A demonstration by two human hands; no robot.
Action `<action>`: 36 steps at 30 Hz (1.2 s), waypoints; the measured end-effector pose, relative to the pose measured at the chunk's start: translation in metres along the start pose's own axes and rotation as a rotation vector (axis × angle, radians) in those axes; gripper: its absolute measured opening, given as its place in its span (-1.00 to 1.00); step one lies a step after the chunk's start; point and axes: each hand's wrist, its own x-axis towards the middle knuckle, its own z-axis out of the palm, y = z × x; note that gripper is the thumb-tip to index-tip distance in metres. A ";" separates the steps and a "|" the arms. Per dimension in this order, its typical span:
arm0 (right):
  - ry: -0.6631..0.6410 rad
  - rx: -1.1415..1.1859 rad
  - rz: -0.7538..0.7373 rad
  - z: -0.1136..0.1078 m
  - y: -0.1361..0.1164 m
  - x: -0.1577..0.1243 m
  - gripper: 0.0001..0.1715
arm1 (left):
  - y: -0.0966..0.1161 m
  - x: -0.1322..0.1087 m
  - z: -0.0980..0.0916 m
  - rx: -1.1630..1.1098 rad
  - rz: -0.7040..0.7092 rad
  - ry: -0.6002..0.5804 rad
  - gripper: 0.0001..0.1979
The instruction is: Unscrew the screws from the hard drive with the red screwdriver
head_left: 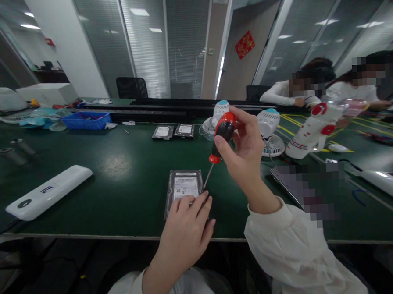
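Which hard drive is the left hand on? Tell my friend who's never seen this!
Find the green table, then its near edge. Just in from there lies a flat, dark hard drive with a white label, partly under the left hand. Unlike the two drives farther back, it's being touched.

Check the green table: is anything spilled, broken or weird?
Nothing looks spilled or broken. The hard drive under the left hand lies flat, and the right hand holds the screwdriver. Just some pale scraps beside the blue bin look a little untidy.
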 end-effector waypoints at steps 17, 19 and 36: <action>-0.054 0.076 0.040 0.001 0.001 -0.001 -0.34 | 0.000 0.000 0.001 0.004 -0.002 0.000 -0.57; -0.084 0.133 0.069 0.000 0.001 -0.001 -0.36 | 0.000 -0.001 0.001 0.004 -0.002 -0.001 -0.56; -0.047 0.097 0.041 0.000 -0.006 0.000 -0.41 | 0.000 0.001 0.001 -0.005 0.003 -0.003 -0.57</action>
